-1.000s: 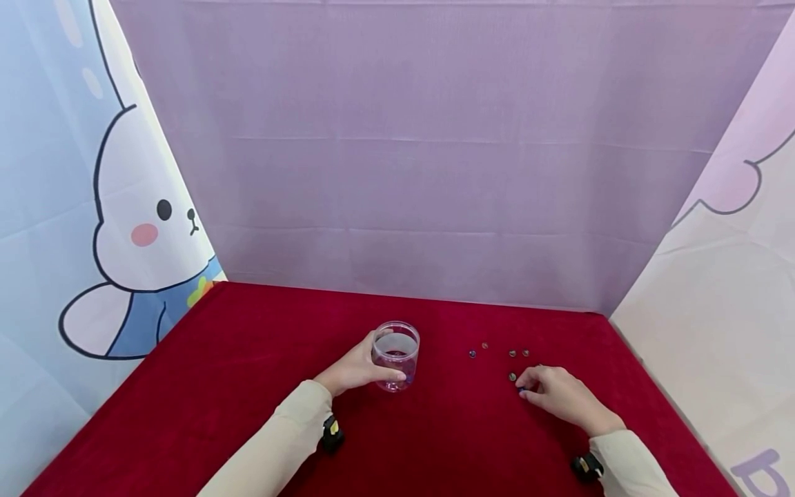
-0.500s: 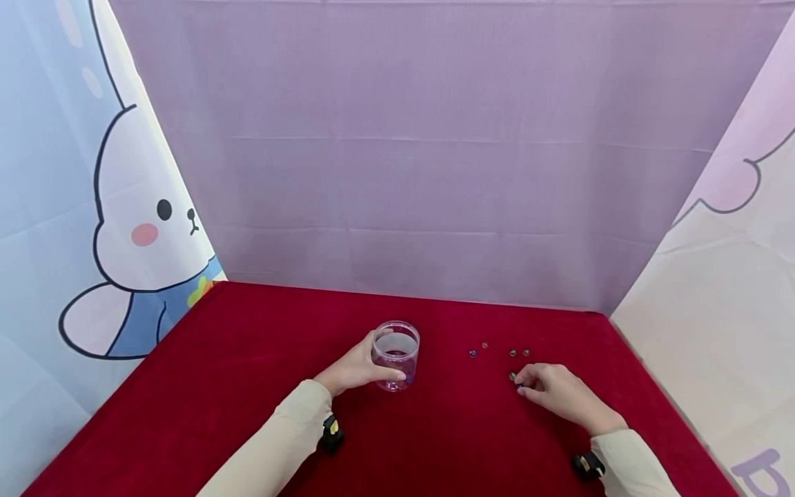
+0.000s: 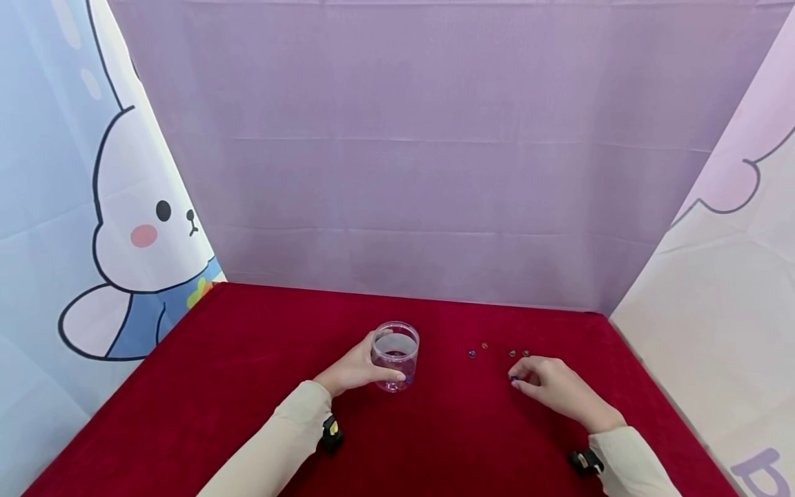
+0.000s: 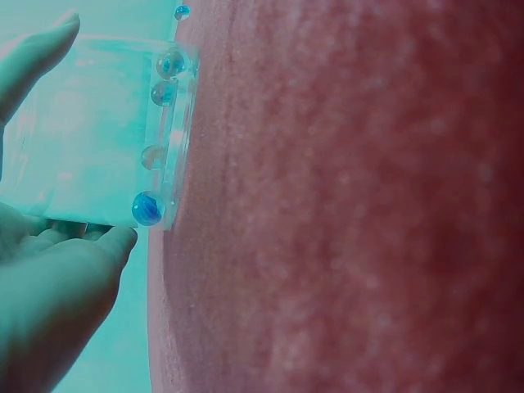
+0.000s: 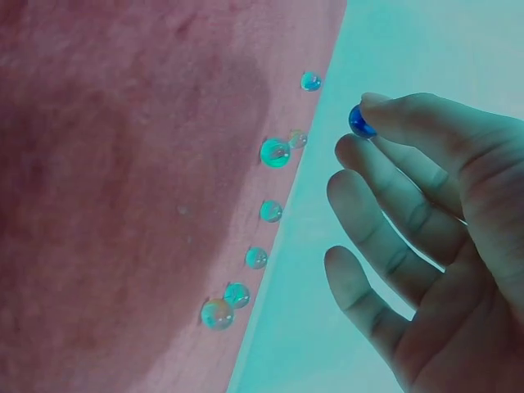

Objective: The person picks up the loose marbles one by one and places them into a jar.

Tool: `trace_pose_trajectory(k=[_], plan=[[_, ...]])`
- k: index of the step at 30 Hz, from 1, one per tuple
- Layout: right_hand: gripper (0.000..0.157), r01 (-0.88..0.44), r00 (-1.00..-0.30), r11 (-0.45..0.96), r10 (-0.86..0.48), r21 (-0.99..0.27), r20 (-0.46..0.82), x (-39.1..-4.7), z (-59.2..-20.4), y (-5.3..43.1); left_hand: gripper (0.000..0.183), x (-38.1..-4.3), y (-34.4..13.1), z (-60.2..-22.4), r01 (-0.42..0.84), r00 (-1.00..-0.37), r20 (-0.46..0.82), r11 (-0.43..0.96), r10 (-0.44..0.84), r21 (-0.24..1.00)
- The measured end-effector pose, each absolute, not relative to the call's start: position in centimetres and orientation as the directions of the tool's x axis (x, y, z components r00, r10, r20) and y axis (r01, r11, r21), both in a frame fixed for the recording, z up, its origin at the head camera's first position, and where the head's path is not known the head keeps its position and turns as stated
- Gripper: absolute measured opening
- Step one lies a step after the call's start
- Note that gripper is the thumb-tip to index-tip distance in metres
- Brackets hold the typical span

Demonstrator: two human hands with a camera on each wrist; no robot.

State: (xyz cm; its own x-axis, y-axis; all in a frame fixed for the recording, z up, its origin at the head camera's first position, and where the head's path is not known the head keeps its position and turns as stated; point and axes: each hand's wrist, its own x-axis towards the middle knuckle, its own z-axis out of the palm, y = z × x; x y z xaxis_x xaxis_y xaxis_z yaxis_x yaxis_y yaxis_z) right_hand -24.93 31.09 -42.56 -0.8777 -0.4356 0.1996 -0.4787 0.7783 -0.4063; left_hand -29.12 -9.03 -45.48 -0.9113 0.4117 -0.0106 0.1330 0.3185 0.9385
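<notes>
My left hand (image 3: pixel 355 369) grips a clear, open-topped plastic cup (image 3: pixel 395 345) around its side, thumb in front. The cup stands upright on the red cloth. Through its wall in the left wrist view, a blue-swirled marble (image 4: pixel 146 209) and several clearer ones lie at the bottom. My right hand (image 3: pixel 562 392) pinches a dark blue marble (image 5: pixel 360 122) between thumb and fingertip, above the cloth in the right wrist view. Its other fingers are spread and gently bent. Several loose marbles lie near it, among them a greenish one (image 5: pixel 275 152).
Beyond the right hand, a blue marble (image 3: pixel 472 354), an orange-tinted one (image 3: pixel 484 346) and two others lie scattered on the red cloth (image 3: pixel 279 331). A lilac curtain (image 3: pixel 397 172) rises behind the table, with printed drapes on both sides.
My right hand has shifted slightly left and away from me with the blue marble, now covering a marble that showed beside it in the head view. The left hand and cup have stayed put.
</notes>
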Motion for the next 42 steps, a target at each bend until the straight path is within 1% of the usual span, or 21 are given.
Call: trace_pose_trajectory(k=[8,20,28,36,42], plan=[[0.017,-0.523,-0.851,0.769,-0.440,-0.368,0.288,-25.0,-42.2,30.5,0.098,-29.1,-9.0,-45.4,0.137,-0.910,-0.005,0.313,0.415,0.940],[0.019,-0.590,-0.793,0.738,-0.452,-0.329,0.408,-25.3,-42.0,29.5,0.099,-29.1,-9.1,-45.4,0.147,-0.908,0.000,0.319,0.419,0.936],[0.020,-0.607,-0.776,0.728,-0.456,-0.318,0.437,-25.8,-41.7,28.6,0.097,-29.2,-8.9,-45.5,0.160,-0.909,0.020,0.303,0.416,0.939],[0.023,-0.661,-0.725,0.687,-0.481,-0.302,0.492,-26.3,-41.2,27.2,0.096,-29.2,-8.9,-45.4,0.162,-0.907,0.024,0.294,0.421,0.942],[0.022,-0.678,-0.711,0.664,-0.485,-0.315,0.509,-26.5,-41.0,26.0,0.094,-29.3,-9.0,-45.6,0.167,-0.904,0.034,0.280,0.426,0.945]])
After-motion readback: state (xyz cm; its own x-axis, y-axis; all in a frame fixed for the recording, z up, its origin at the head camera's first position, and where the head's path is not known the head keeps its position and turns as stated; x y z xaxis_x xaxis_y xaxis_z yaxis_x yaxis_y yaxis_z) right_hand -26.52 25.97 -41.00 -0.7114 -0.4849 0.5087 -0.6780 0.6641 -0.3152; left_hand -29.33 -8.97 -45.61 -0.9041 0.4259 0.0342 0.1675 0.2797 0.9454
